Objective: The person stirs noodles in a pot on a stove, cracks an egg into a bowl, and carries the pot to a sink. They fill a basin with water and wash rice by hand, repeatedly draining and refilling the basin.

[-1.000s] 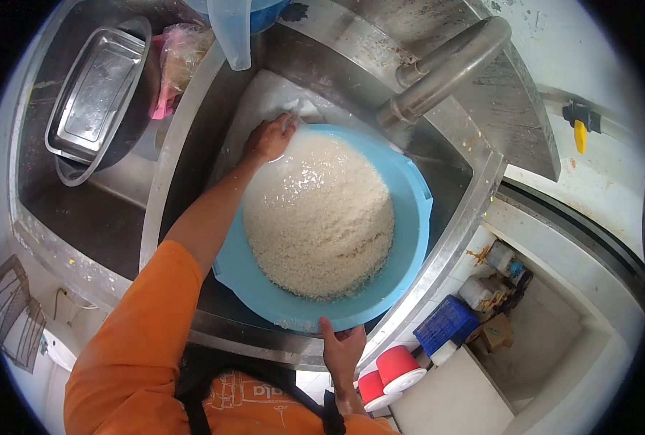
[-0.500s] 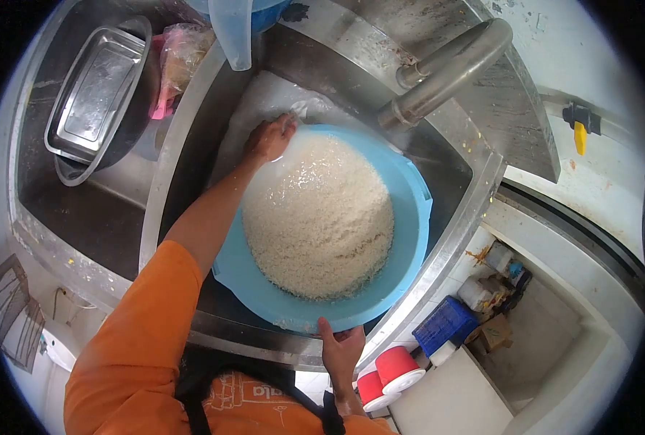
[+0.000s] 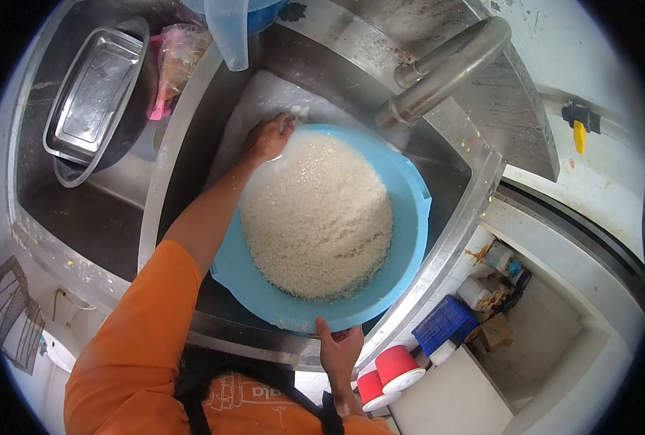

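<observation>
A light-blue plastic basin [image 3: 408, 217] sits tilted in the steel sink, its far left side lower. White rice grains [image 3: 319, 225] are heaped inside it, with cloudy water along the far left edge. My left hand [image 3: 270, 138] is closed at that far rim, its fingers bent over the edge and partly hidden. At the near rim, my right hand [image 3: 340, 346] grips the basin with the thumb up on the side and the fingers underneath. Milky, foamy water [image 3: 264, 98] lies on the sink bottom beyond the basin.
A curved steel faucet [image 3: 449, 72] reaches over the sink from the far right. A translucent blue jug [image 3: 228, 32] stands at the far edge. The left sink bowl holds a metal tray [image 3: 101, 90] and a bagged item [image 3: 181, 58]. Red containers [image 3: 395, 366] are down at right.
Hands and basin keep nearly the same pose, with only a slight shift of the view. The cloudy water at the far rim of the basin looks slightly lower.
</observation>
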Available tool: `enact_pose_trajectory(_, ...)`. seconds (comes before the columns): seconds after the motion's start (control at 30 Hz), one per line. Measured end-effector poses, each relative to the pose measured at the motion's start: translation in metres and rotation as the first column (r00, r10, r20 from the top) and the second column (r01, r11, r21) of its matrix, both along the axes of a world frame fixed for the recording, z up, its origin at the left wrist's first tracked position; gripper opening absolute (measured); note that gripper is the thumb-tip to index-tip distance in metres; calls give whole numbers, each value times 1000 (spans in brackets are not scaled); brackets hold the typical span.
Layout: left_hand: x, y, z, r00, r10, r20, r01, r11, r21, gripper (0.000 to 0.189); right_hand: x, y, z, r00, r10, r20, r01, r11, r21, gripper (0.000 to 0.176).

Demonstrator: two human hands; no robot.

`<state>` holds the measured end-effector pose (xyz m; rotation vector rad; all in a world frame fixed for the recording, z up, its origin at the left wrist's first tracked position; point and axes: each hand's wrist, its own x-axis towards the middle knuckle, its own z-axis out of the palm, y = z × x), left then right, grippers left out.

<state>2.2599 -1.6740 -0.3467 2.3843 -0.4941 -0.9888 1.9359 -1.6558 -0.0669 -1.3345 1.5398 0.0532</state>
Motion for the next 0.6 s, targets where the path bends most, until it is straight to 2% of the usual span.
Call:
enact_pose_trajectory(0.23,-2,1,-24,999,29,16,-28,998,-61,48,-1,2,-2,999,-14,44,15,1000,-10,42)
enact_pose_trajectory(0.37,-3,0,-11,998,11,59,-8,999,-44,48,1,2,-2,998,-48,51,48,999,-1,42)
enact_pose_trajectory(0.57,-4,0,-25,998,5,68,1,997,-83,48,-7,-8,-3,1000,5,17,-5,1000,12,38)
enact_pose_trajectory(0.6,-3,1,-25,997,8,76,0,995,-103,48,-10,-21,-6,998,-53,-19,52,998,-44,36)
